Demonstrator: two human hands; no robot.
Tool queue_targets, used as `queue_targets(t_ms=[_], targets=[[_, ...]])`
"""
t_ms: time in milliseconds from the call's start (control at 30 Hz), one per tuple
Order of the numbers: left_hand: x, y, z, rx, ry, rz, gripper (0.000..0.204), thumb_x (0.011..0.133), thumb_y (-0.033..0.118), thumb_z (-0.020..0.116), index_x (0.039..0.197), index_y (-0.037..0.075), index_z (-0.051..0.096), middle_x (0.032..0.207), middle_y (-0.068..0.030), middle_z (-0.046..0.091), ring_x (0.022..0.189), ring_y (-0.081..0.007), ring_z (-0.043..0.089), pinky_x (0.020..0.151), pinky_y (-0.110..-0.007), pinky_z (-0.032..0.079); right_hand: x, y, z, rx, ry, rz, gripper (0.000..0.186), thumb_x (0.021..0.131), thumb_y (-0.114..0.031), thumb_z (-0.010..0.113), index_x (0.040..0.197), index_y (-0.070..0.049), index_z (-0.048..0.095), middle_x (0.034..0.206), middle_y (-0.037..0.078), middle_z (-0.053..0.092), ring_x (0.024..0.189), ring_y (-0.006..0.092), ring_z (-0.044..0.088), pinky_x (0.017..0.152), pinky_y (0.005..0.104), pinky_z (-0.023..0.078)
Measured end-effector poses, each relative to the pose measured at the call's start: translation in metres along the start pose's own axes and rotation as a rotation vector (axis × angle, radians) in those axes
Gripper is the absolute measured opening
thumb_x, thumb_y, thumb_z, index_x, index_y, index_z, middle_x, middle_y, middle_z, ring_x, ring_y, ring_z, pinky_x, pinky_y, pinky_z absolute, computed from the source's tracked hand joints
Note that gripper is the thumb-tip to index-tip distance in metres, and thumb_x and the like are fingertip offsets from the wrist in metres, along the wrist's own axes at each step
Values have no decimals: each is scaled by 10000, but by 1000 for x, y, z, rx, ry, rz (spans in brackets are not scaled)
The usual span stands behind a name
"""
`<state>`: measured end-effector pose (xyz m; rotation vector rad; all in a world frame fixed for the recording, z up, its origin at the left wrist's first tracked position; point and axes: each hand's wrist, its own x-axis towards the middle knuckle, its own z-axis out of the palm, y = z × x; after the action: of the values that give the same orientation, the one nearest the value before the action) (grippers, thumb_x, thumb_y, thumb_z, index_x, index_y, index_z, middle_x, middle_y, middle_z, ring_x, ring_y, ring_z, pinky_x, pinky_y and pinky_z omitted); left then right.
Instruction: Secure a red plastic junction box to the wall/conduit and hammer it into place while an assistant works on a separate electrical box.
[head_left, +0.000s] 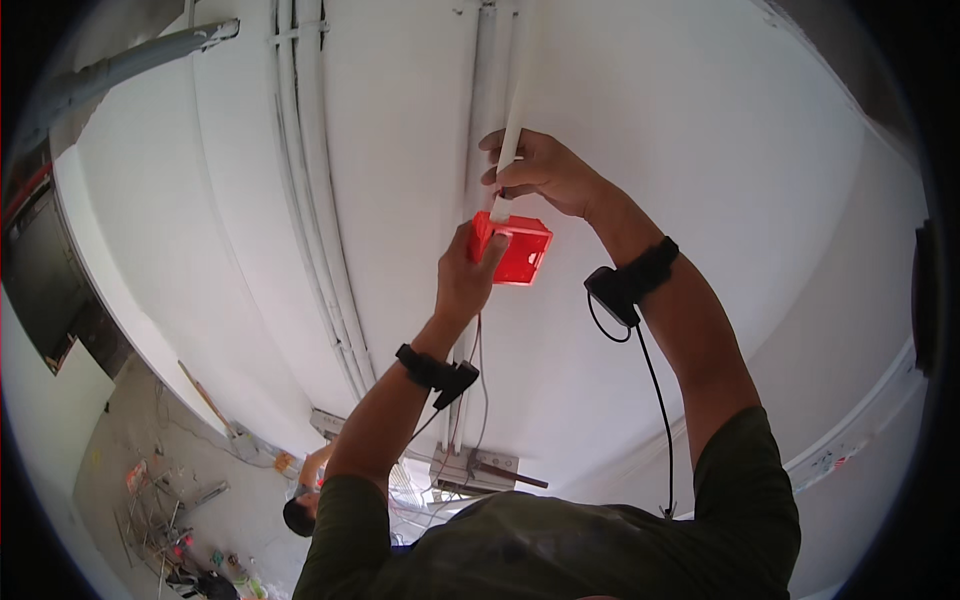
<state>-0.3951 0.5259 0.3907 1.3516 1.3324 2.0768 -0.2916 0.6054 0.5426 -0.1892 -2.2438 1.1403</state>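
Note:
My left hand [464, 275] is closed round the left side of an open red electrical box [521, 258], its thumb lying on the box's front. A short white fitting [501, 210] stands at the box's upper edge. A white conduit pipe [513, 120] runs up from that fitting. Above the box, the fingers of my right hand [550, 172] are wrapped about the pipe. I cannot tell how far the pipe sits inside the fitting. Thin wires [480, 345] hang below my left hand.
Pale pipes [312, 150] run along the white wall at the left. Grey metal boxes [475, 468] with wires are low on the wall. At the lower left, another person [301, 511] is near scattered scrap and tools [155, 515]. Black straps with cables circle my forearms.

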Motion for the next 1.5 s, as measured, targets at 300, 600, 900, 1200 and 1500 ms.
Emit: queue_targets(t_ms=[300, 600, 900, 1200, 1500], targets=[[32, -5, 32, 224, 1, 159, 546, 898, 487, 499, 1156, 6, 505, 961, -191, 638, 830, -328, 631, 726, -407, 498, 11, 5, -45, -228, 97, 91, 300, 943, -216, 477, 1082, 49, 501, 958, 159, 616, 857, 263, 648, 766, 380, 555], [29, -6, 45, 708, 173, 327, 464, 944, 440, 399, 1082, 8, 499, 917, -235, 612, 771, -415, 609, 643, -487, 489, 9, 13, -53, -163, -23, 51, 316, 939, -253, 498, 963, 62, 496, 891, 204, 626, 799, 256, 666, 710, 343, 559], [34, 16, 42, 930, 121, 245, 502, 937, 491, 395, 896, 18, 557, 651, -165, 605, 598, -356, 618, 528, -424, 491, 15, 25, -54, -213, 77, 6, 346, 918, -284, 529, 895, 62, 531, 826, 169, 638, 725, 238, 669, 686, 330, 551], [44, -10, 38, 938, 240, 364, 477, 943, 459, 410, 787, 56, 612, 601, -100, 610, 539, -290, 615, 494, -365, 477, 12, 20, -48, -334, 101, 43, 322, 939, -252, 505, 955, 70, 518, 869, 154, 622, 802, 246, 670, 706, 349, 574], [46, -18, 47, 759, 336, 372, 441, 899, 409, 537, 628, 60, 539, 599, -74, 543, 449, -265, 515, 420, -359, 411, 11, 21, -45, -328, 126, 51, 331, 939, -253, 508, 964, 76, 515, 864, 147, 623, 774, 238, 673, 694, 338, 575]])
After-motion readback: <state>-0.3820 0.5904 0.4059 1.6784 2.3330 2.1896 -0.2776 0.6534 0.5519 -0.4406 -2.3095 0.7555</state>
